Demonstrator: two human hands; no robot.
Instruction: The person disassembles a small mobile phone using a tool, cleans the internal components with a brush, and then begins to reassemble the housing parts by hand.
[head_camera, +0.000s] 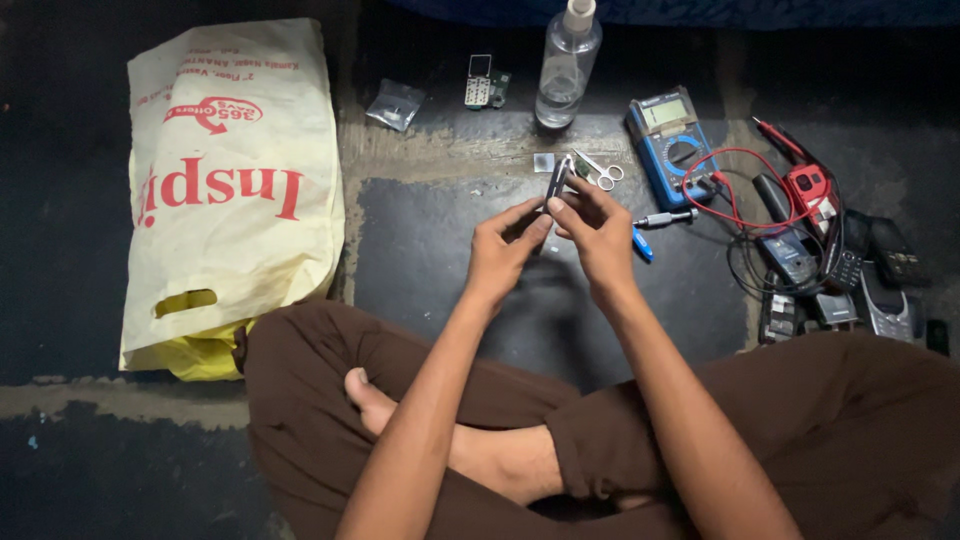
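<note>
Head view. Seated person, legs crossed, brown trousers; both forearms reach forward over a dark floor. The left hand (503, 248) and right hand (597, 228) meet at the fingertips around a thin dark phone part (556, 181), held edge-on and nearly upright. Its exact kind is hard to make out: only the narrow edge faces the camera, and its lower end is hidden behind the fingers. The left hand pinches it from the left with thumb and forefinger; the right hand grips it from the right, fingers curled. The part rises above both hands, between them, clear of the floor.

Just beyond the hands lie small scissors (601, 172) and, to the right, a screwdriver (665, 217). A blue multimeter (669, 146) with red leads sits further right, beside a pile of old mobile phones (840, 285), partly in shadow. A clear bottle (567, 66) is cut off at the top edge. A cream carrier bag (235, 190) lies at left.
</note>
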